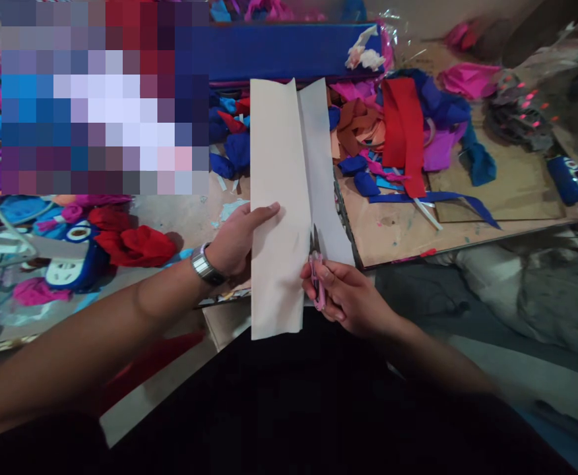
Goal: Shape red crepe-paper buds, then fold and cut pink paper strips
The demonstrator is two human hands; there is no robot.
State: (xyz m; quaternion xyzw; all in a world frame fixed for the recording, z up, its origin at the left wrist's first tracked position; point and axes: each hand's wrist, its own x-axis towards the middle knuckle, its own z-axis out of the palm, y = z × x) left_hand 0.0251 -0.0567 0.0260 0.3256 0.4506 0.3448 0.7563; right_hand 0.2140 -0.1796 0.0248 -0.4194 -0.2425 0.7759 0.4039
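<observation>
While the left hand (239,241) pinches the white sheet (276,211) flat at its left edge, the right hand (351,297) grips pink scissors (316,270), blades inside the cut. That slit already runs to the far edge; a short stretch near the body remains uncut.

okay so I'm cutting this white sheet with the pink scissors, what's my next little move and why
Probably close the pink scissors and slide them a little further up the white sheet. The blades sit low in the split, with two strips fanning apart beyond them, so the cut looks under way. Your left hand pins the left strip; your right hand holds the scissors.
</observation>
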